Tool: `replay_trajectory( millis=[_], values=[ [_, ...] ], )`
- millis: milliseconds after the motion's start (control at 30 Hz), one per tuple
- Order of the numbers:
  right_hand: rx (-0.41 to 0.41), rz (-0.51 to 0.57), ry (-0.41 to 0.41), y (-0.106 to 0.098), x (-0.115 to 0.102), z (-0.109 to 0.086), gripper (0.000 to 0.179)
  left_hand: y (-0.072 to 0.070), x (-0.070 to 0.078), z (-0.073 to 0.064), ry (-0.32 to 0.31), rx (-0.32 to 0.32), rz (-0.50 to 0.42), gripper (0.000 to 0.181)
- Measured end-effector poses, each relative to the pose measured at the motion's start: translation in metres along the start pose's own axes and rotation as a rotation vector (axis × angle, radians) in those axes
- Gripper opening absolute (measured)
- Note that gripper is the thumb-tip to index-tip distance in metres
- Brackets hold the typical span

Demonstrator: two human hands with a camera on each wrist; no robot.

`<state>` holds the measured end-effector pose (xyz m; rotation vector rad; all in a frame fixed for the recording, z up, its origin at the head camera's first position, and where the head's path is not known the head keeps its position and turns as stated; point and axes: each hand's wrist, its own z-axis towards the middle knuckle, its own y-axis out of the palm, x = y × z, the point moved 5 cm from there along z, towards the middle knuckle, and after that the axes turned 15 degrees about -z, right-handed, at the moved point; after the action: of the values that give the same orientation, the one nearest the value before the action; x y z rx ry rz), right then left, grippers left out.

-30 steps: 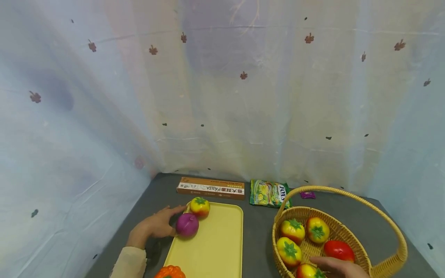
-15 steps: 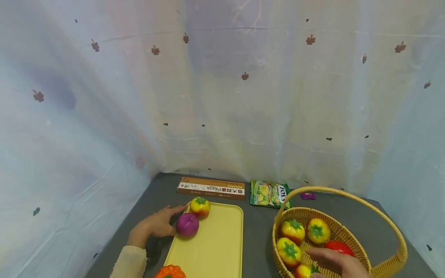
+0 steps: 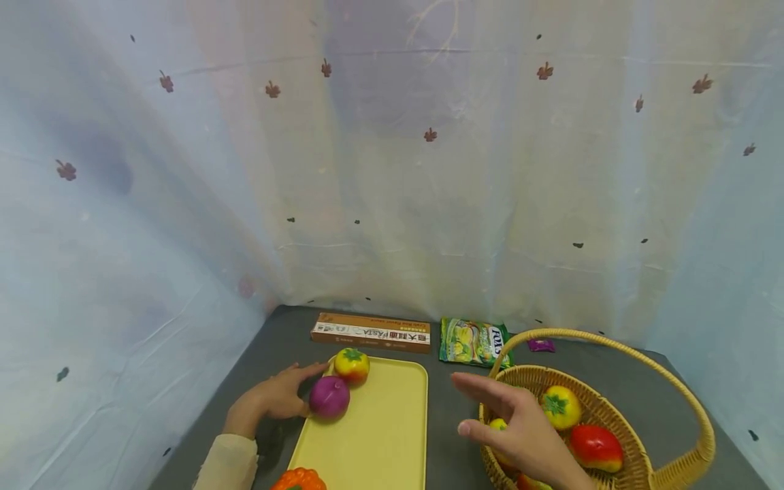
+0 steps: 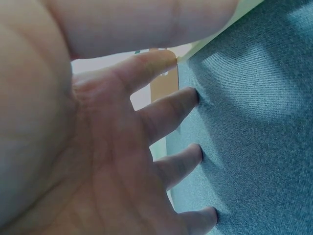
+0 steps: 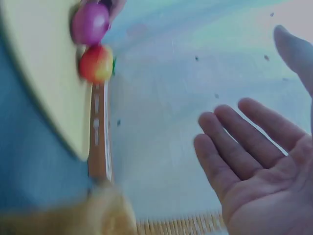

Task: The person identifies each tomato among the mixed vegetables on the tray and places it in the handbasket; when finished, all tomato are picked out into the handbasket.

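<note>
My left hand rests at the left edge of a yellow tray, its fingers spread along the rim and fingertips down at the grey cloth in the left wrist view. Close by its thumb sits a purple onion, and behind that a yellow-red persimmon. An orange pumpkin-like piece shows at the tray's near end. Over the left rim of a wicker basket hovers my right hand, fingers extended and palm bare. The basket holds several persimmons and a red mango-like fruit; the hand hides some.
Along the back lie a pasta box, a green candy bag and a small purple packet. The basket's tall handle arches above its contents. A pale patterned curtain hangs behind and beside the table.
My right hand has lifted from the basket's near inside and moved left and away from me, over the left rim. The left hand, tray and its contents stay put.
</note>
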<state>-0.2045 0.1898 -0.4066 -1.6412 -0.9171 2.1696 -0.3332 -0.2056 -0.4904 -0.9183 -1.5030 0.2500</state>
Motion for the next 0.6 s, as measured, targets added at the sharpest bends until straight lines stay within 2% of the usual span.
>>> replay_trajectory(
  millis=[133,400,600],
  values=[
    [0.028,0.103,-0.118,0.019,-0.014,0.028,0.055,0.000,-0.003,0.002,-0.010,-0.001,-0.005,0.094],
    [0.067,0.198,-0.169,0.054,-0.028,0.079,0.055,0.002,-0.006,0.003,-0.019,0.000,-0.009,0.095],
    [0.077,0.192,-0.178,0.074,-0.027,0.113,0.054,0.001,-0.007,0.004,-0.027,0.003,0.000,0.095]
  ],
)
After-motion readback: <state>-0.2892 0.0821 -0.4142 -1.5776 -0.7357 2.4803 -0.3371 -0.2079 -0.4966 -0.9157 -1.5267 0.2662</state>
